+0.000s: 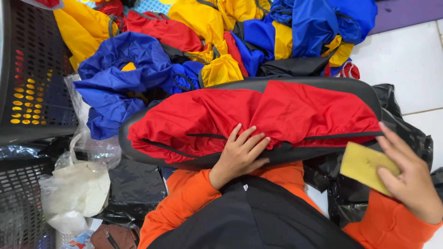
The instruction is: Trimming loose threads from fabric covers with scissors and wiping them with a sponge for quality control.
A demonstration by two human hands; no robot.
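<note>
Left hand (240, 154): laid palm-down on the red cover (258, 120), fingers spread and slightly curled, pressing the bunched red cloth near its lower edge; nothing is enclosed in the grip. The sleeve behind it is orange (189, 193).

Right hand (408, 177): partly closed around a flat yellow card (364, 167), thumb laid across the card's near face, remaining fingers extended behind it. The card is held at 3 o'clock from the left hand, just beside the right end of the cover and apart from it.

The red cover is seen as a wide oval piece with a dark grey rim (295, 84) and 1 dark zip line running across it. It lies at the centre of the view, directly at 12 o'clock from the person's lap, on top of black plastic bags (406, 124).

At 12 o'clock beyond the cover, a heap of similar pieces in blue (124, 69), yellow (203, 20) and red (161, 30) is piled. At 9 o'clock, a black perforated basket (32, 69) is noted, with yellow cloth visible through its holes. At 8 o'clock, a knotted clear plastic bag (76, 186) with pale contents rests beside a 2nd black basket (20, 203). White floor tiles (406, 60) are seen at 2 o'clock.
</note>
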